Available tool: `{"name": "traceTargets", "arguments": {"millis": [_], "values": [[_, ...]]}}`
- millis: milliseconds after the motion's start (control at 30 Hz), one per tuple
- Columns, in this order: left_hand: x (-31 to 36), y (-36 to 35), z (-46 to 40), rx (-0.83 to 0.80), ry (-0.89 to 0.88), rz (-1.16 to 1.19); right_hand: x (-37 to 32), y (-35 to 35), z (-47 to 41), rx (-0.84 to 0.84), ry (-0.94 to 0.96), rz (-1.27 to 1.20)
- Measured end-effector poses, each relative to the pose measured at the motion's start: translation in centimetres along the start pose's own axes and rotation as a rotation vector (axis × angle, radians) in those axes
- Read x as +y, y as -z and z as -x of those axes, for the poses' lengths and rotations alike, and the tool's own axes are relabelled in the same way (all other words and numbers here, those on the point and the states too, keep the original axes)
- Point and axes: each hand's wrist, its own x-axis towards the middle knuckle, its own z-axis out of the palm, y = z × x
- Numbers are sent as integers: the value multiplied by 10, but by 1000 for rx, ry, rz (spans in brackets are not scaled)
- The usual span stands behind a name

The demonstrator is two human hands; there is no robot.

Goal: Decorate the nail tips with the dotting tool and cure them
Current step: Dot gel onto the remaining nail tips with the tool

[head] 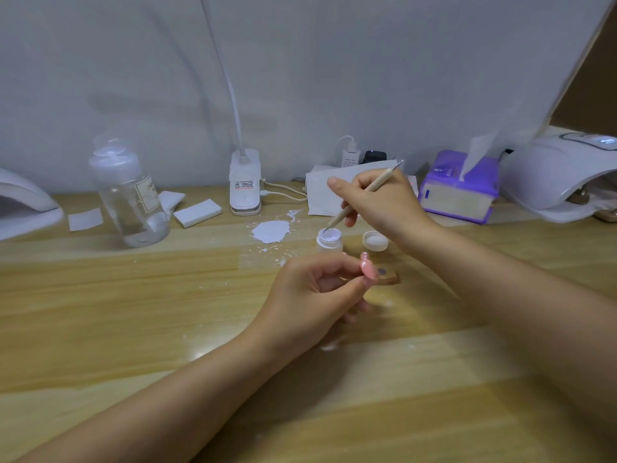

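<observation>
My right hand (384, 198) grips a wooden dotting tool (364, 195) like a pen, its lower tip dipped into a small open white jar (329, 240) of white gel. The jar's lid (375, 241) lies just to its right. My left hand (314, 295) pinches a pink nail tip (367, 265) on a small wooden holder (389, 277), in front of the jar. A white nail lamp (561, 175) stands at the far right.
A spill of white powder (271, 231) lies left of the jar. A clear bottle (128, 195), cotton pads (197, 212), a clip lamp base (245, 183), papers (334, 188) and a purple tissue pack (459, 188) line the back. Another lamp (23, 208) sits far left.
</observation>
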Motion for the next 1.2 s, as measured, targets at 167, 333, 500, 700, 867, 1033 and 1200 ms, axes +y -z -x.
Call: {"name": "traceTargets", "arguments": {"millis": [167,333,500,700,867,1033,1200], "values": [[0,0,0,-9,-2,-3,5,-7,-4,108,27,106],[-1,0,-1,-10,-8,-5,5,-8,-4,113,85,171],[-3,0,-2,-10,-12,-6,2,-9,-4,52,134,236],[-3,0,-2,-11,-22,-16,3,-8,-4,32,117,243],[-3,0,-2,-4,-16,-2,4,-8,-3,21,123,223],[-2,1,-1,0,15,11,-2,-1,-1,85,108,122],[-1,0,0,5,51,27,-18,17,19,49,-113,-312]]}}
